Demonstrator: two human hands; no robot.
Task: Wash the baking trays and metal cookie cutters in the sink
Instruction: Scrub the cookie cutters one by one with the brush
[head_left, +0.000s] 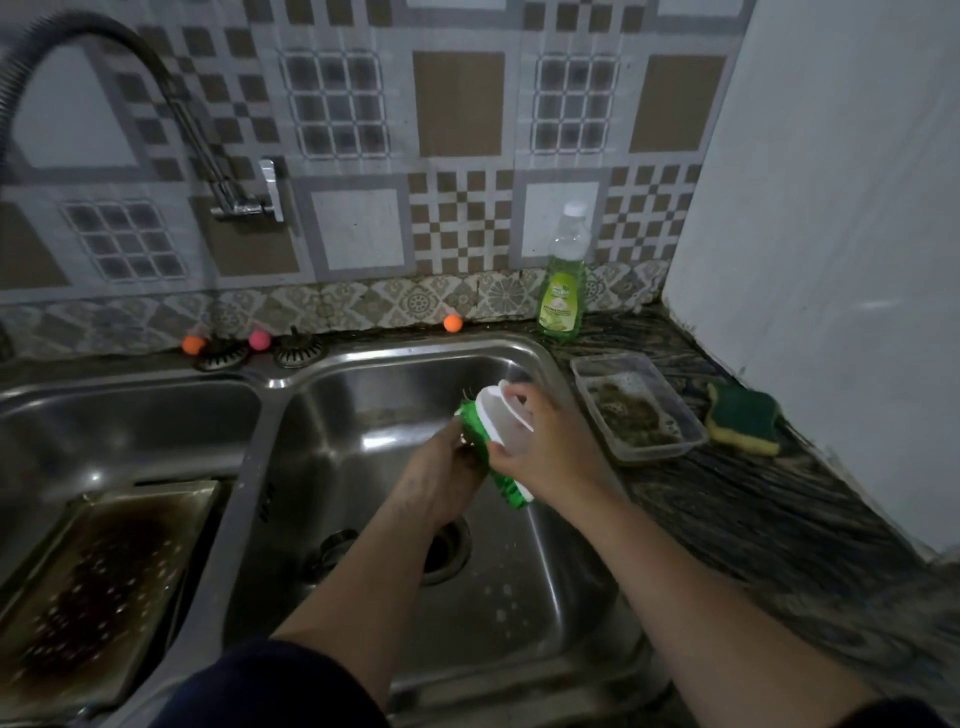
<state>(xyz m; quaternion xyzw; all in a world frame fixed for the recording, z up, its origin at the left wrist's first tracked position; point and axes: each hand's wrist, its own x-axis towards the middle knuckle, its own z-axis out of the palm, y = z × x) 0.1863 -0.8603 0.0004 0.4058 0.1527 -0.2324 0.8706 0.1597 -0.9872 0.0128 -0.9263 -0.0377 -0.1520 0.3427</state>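
Observation:
A stained baking tray (98, 587) lies tilted in the left sink basin (130, 426), dark burnt residue across it. Over the right basin (363, 415) my right hand (550, 447) grips a white-handled scrub brush (498, 415) with green bristles. My left hand (441, 473) is closed around a small object pressed against the bristles; a glint of metal shows by the fingers, but the object itself is hidden. The drain (447, 551) lies below both hands.
A green dish-soap bottle (563, 280) stands at the back of the counter. A clear plastic container (639, 405) with scrubber and suds and a green-yellow sponge (745, 418) lie on the dark counter at right. The faucet (208, 156) arches over the left basin. Two sink strainers (260, 353) rest on the rim.

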